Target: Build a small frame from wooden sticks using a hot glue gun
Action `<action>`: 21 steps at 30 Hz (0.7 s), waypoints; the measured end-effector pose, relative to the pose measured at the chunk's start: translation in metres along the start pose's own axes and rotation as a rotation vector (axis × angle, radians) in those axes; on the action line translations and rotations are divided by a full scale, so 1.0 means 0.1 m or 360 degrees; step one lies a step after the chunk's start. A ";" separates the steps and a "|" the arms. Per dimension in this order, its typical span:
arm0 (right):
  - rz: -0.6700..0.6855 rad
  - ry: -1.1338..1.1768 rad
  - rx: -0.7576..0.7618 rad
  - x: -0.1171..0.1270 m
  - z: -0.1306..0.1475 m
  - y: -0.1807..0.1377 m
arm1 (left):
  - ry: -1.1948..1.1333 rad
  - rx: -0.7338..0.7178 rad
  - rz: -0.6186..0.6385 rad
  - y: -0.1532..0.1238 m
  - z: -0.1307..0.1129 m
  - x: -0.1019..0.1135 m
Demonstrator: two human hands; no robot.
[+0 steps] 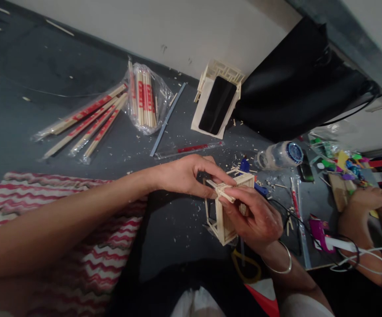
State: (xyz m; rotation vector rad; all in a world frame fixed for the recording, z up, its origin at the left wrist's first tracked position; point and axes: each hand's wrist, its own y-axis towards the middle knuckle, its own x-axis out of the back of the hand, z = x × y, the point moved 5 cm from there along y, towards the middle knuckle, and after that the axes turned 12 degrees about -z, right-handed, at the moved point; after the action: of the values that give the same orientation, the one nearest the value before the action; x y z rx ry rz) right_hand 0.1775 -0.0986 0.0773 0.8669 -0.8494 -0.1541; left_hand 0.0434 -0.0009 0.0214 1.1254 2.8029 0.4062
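head view: stick frame [224, 225] sits between both hands, above dark table [174, 246]. right hand [257, 215] pinches short stick [228, 196] at frame's corner. left hand [191, 176] curved, thumb and finger at same corner; can't tell if gripping.

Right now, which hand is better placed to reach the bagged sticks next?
Probably the left hand: it is nearer the bagged sticks, its arm on that side. The right hand is farther across; both are at the stick frame.
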 end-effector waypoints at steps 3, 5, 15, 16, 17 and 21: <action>0.0004 -0.0002 0.0013 0.00 0.00 0.00 | -0.0006 0.0018 -0.0008 0.00 0.01 0.00; 0.0015 -0.0013 0.0008 0.00 0.00 0.01 | -0.0009 0.0034 -0.0012 0.00 0.02 0.00; 0.0047 0.0004 -0.0040 0.00 -0.01 0.01 | -0.0018 0.0000 -0.0012 0.01 0.01 0.00; 0.0049 0.0005 -0.0042 0.00 -0.01 0.01 | -0.0016 0.0001 -0.0011 0.01 0.01 0.00; 0.0051 0.0004 -0.0043 0.00 -0.01 0.01 | -0.0012 0.0006 -0.0011 0.01 0.01 0.00; 0.0049 -0.0022 -0.0049 0.00 -0.02 0.01 | -0.0034 0.0024 -0.0006 0.01 0.02 -0.01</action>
State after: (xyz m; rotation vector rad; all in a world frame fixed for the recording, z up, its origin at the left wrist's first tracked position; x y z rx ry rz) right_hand 0.1784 -0.0969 0.0772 0.8245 -0.8709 -0.1458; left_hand 0.0448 -0.0002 0.0200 1.1206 2.7938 0.3705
